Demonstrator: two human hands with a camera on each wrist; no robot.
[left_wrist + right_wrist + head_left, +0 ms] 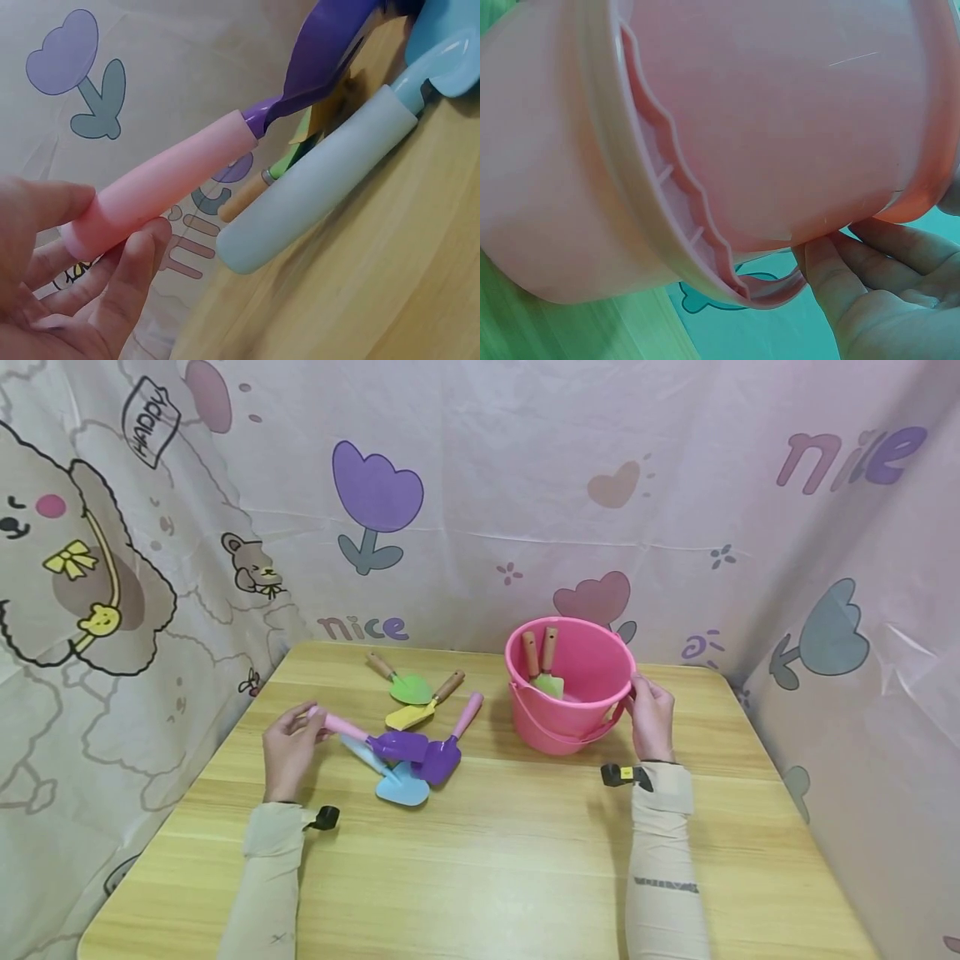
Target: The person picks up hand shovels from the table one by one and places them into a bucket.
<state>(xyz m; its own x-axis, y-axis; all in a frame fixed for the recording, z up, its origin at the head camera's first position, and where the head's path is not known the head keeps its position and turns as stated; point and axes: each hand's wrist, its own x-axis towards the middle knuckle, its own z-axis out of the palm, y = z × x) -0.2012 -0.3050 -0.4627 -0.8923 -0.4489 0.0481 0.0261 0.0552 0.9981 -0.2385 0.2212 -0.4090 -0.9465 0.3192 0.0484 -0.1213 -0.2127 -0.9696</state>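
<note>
My left hand (288, 750) pinches the end of the pink handle (165, 180) of a purple shovel (401, 745), thumb on one side and fingers on the other. The handle is raised, and its blade lies among the other tools. Beneath it is a light blue shovel (405, 787); a second purple shovel (438, 762) with a pink handle lies against the blade. On the right, my right hand (652, 718) holds the side of the pink bucket (551, 727) near its rim, fingertips partly hidden. Two wooden-handled tools (550, 652) stand inside, at least one with a green blade.
Behind the purple shovels lie a green trowel (410, 689) and a yellow shovel (410, 717), both with wooden handles. The bucket's pink carrying handle (562, 735) hangs down its front. A patterned curtain (480, 485) surrounds the back and sides of the wooden table (487, 877).
</note>
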